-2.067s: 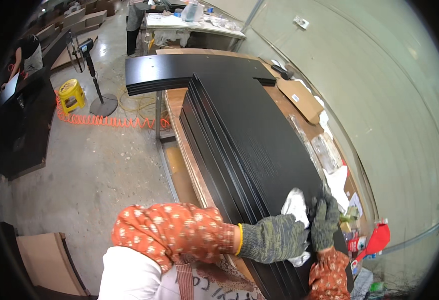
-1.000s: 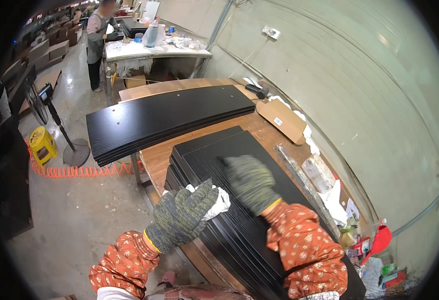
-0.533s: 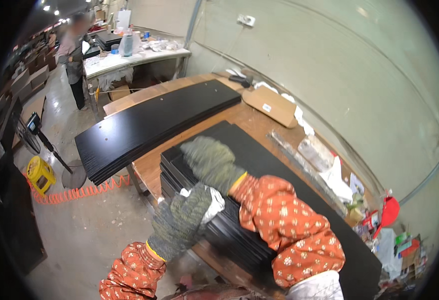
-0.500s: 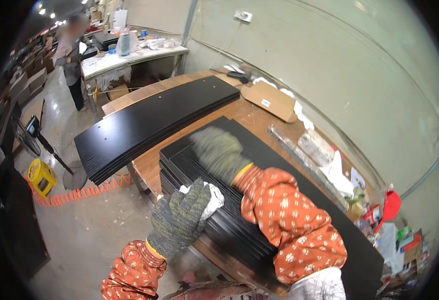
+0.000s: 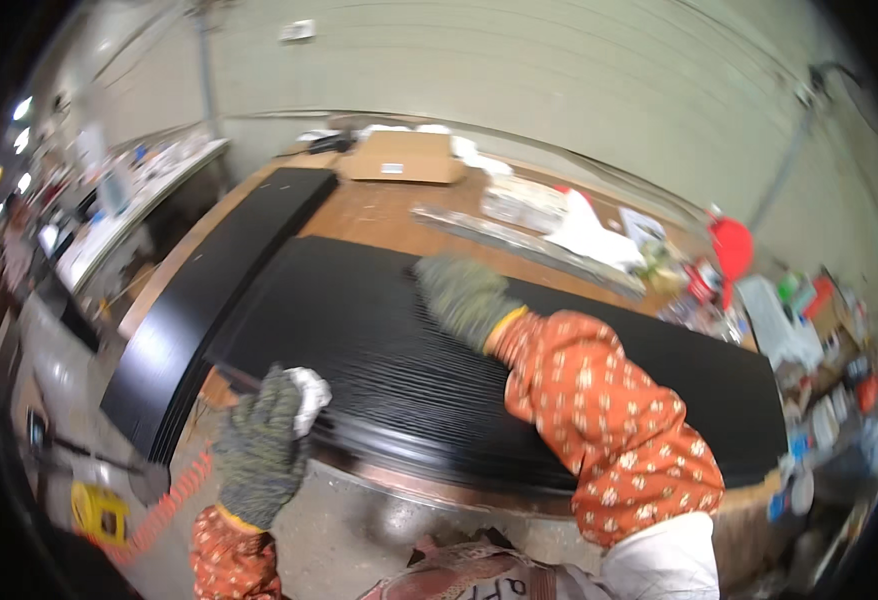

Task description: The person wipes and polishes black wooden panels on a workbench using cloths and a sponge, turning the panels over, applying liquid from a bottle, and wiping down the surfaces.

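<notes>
My left hand (image 5: 259, 450), in a grey-green knit glove, is closed on a crumpled white cloth (image 5: 308, 398) at the near left edge of a stack of black panels. The top panel (image 5: 379, 330) of that stack is long, dark and wood-grained. My right hand (image 5: 467, 300), in a matching glove, is over the middle of this panel, toward its far edge. Motion smears its fingers, and whether they hold anything cannot be made out. Orange patterned sleeves cover both forearms.
Another stack of black panels (image 5: 229, 270) lies left on the brown table (image 5: 379, 215). Behind are a cardboard box (image 5: 404, 157), a long grey strip (image 5: 519, 240) and white cloths. Clutter with a red object (image 5: 730, 248) fills the right. A yellow stool (image 5: 99, 512) and coiled orange hose stand left.
The view has swung right. My left hand with the cloth is farther left along the near edge. The top panel now lies turned and nearer the left stack; my right hand remains over it.
</notes>
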`<state>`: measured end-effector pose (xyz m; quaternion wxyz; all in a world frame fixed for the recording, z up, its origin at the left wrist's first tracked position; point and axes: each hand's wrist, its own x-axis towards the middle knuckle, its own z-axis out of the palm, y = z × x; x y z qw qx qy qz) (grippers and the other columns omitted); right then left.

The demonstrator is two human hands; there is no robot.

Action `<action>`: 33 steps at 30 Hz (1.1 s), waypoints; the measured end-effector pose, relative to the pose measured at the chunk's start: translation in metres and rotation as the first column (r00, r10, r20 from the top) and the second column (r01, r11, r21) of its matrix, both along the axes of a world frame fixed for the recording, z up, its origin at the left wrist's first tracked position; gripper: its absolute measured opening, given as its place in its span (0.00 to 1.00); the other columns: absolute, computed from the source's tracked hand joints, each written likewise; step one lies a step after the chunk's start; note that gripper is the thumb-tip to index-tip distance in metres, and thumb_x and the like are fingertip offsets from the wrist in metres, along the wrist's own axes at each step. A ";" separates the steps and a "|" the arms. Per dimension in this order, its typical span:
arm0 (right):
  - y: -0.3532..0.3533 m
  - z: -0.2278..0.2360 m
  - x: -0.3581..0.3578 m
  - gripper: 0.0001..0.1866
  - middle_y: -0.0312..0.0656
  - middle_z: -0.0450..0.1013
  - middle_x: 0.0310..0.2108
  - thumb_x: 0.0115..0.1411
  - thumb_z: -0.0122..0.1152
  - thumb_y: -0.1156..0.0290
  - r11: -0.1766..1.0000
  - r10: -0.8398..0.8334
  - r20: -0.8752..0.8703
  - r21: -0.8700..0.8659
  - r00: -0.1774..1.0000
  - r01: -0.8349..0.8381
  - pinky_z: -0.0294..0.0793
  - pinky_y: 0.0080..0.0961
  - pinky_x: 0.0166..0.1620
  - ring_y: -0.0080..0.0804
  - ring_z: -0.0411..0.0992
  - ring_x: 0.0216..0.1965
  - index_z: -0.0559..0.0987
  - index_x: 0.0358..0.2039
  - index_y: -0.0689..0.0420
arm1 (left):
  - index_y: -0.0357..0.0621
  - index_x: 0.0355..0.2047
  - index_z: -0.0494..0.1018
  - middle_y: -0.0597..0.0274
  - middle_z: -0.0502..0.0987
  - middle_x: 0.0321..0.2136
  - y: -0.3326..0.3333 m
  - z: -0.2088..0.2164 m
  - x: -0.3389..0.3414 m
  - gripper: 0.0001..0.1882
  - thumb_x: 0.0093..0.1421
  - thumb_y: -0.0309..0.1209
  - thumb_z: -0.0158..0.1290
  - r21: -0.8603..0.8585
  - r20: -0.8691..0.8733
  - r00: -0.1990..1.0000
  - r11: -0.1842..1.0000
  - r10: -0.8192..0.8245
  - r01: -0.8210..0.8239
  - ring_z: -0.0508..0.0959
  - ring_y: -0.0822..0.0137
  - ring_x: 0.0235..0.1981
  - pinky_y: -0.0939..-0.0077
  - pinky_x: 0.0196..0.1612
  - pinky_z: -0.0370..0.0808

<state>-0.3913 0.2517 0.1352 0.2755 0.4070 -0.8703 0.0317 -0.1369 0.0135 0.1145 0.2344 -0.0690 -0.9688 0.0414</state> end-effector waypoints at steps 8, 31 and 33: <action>0.411 -0.001 0.091 0.10 0.50 0.77 0.37 0.61 0.49 0.66 0.489 -0.868 -0.067 -0.291 0.492 0.822 0.75 0.48 0.40 0.50 0.77 0.37 0.77 0.36 0.54 | 0.39 0.54 0.71 0.47 0.75 0.51 0.041 0.084 -0.062 0.22 0.58 0.31 0.54 0.327 -0.393 0.794 0.737 -0.463 0.592 0.76 0.51 0.49 0.57 0.54 0.70; 0.742 -0.078 0.319 0.09 0.41 0.75 0.27 0.65 0.53 0.69 0.200 -0.717 0.372 -0.700 0.589 0.685 0.74 0.30 0.31 0.30 0.74 0.24 0.75 0.43 0.56 | 0.49 0.50 0.74 0.50 0.78 0.45 0.526 0.022 -0.188 0.17 0.62 0.36 0.52 0.191 -0.006 0.806 0.791 -0.592 0.582 0.76 0.47 0.48 0.53 0.51 0.72; 0.761 -0.102 0.325 0.10 0.47 0.74 0.39 0.63 0.54 0.70 0.182 -0.763 0.451 -0.539 0.464 0.823 0.74 0.38 0.40 0.48 0.74 0.39 0.75 0.44 0.56 | 0.45 0.51 0.73 0.49 0.77 0.49 0.634 0.025 -0.159 0.16 0.65 0.37 0.49 0.283 0.129 0.755 0.754 -0.643 0.593 0.76 0.50 0.51 0.61 0.55 0.71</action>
